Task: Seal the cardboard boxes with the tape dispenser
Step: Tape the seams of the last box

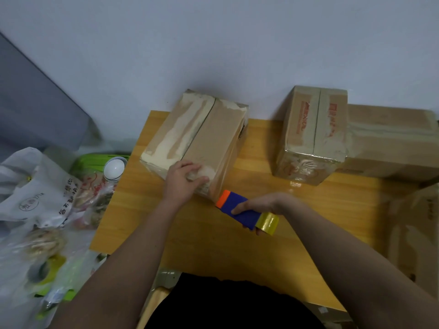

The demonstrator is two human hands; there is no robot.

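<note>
Box (197,141) sits at table's (213,245) far edge, seam untaped; left hand (184,178) lies spread on its near corner. Right hand (259,205) grips dispenser (240,210) just beside it. Risk: box skids w/ light hold, tape lands off-seam.

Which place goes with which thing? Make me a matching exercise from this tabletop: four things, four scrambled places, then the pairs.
Things:
1. tape dispenser
2. left hand
3. box with red print
4. white bowl

Places:
A. off the table's left edge, among bags
B. on the near corner of the plain cardboard box
C. gripped in the right hand
D. on the table, at the far right

Pairs: 1-C, 2-B, 3-D, 4-A
</note>
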